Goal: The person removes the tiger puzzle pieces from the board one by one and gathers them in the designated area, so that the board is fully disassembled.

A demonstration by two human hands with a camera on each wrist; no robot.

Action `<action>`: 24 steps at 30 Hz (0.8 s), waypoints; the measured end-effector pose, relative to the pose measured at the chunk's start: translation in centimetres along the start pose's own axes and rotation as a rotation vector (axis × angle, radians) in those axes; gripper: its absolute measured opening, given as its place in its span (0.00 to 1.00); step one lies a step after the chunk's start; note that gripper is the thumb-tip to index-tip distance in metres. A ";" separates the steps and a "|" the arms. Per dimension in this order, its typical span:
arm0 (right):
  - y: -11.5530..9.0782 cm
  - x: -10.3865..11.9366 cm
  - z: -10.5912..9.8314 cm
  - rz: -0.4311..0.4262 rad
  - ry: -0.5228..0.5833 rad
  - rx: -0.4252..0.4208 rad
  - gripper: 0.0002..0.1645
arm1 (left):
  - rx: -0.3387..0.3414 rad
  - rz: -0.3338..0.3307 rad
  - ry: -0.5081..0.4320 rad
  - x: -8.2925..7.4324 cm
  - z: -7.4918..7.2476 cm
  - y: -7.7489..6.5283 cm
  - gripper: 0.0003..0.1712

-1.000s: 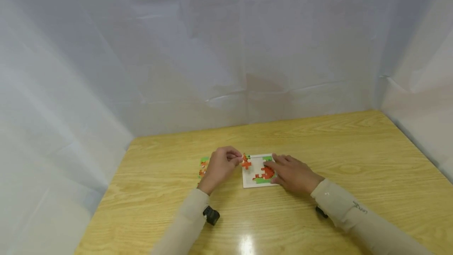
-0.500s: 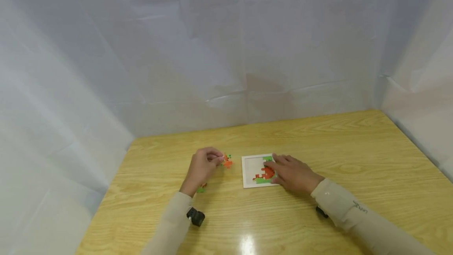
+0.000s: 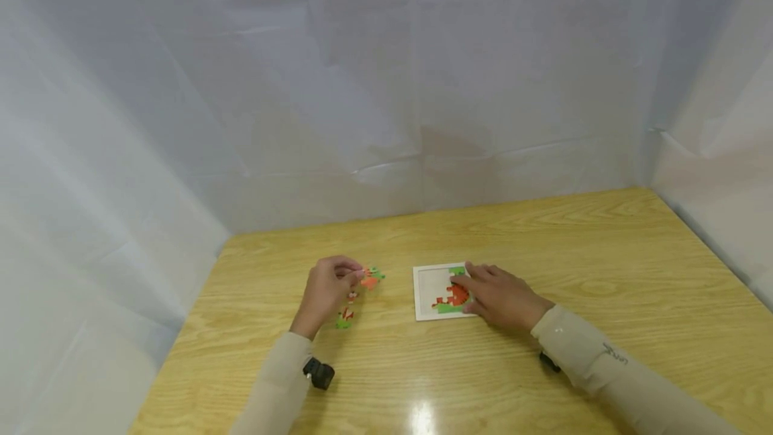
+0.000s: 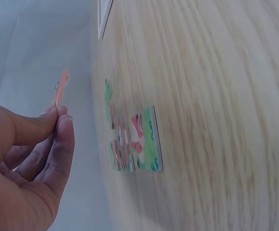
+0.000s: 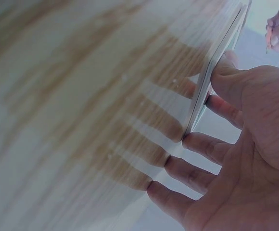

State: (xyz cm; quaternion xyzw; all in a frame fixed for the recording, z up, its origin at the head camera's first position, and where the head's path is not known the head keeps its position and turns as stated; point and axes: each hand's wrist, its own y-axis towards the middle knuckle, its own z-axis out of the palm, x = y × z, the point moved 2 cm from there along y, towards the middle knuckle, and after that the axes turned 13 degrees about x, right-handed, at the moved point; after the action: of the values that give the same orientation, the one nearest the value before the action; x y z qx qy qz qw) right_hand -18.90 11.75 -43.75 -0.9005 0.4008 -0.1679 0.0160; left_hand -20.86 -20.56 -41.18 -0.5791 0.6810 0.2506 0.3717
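Note:
In the head view my left hand [image 3: 325, 291] pinches an orange-and-green jigsaw piece [image 3: 372, 279] between thumb and fingertips, lifted above the table. The left wrist view shows this raised piece [image 4: 61, 86] nearly edge-on. Below the hand lie more jigsaw pieces [image 3: 345, 318], partly covered by it in the head view. To the right is a white square puzzle frame [image 3: 417, 297], with red and green pieces [image 3: 459, 295] fitted along its right and lower parts. My right hand [image 3: 501, 297] rests on the frame's right side, index finger over the pieces, thumb at the near edge.
The wooden table [image 3: 543, 247] runs back to a hanging white sheet [image 3: 386, 86], with more sheeting at both sides. In the left wrist view a green-edged piece [image 4: 150, 139] lies against other pieces, and a green one [image 4: 107, 98] lies slightly apart.
My left hand has moved left with the jigsaw piece, from over the frame's left edge to above the loose pieces. The piece has turned. The right hand and frame stay in place.

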 end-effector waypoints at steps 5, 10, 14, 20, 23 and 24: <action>0.0 0.0 0.1 0.003 -0.002 0.002 0.32 | -0.009 -0.023 0.027 0.4 -0.3 -0.1 0.03; 0.1 -0.1 0.1 0.006 -0.006 0.008 0.32 | -0.020 -0.039 0.067 0.7 -0.4 -0.1 0.03; 0.1 -0.1 0.1 0.011 0.000 0.015 0.32 | -0.020 -0.051 0.082 0.9 -0.3 -0.2 0.03; 0.1 -0.1 0.0 0.017 0.012 0.023 0.32 | -0.003 -0.065 0.085 0.9 0.0 -0.3 0.04; 0.1 -0.1 0.0 0.017 0.015 0.021 0.32 | 0.014 -0.052 0.090 1.0 0.3 -0.3 0.03; 0.1 -0.1 0.0 0.016 0.015 0.020 0.32 | 0.019 -0.047 0.094 1.0 0.4 -0.4 0.03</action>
State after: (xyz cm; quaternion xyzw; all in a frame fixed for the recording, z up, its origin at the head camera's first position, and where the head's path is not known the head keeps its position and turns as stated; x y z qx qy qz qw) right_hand -19.02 11.75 -43.78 -0.8958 0.4064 -0.1785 0.0236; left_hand -20.46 -20.97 -42.16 -0.6024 0.6864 0.2078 0.3506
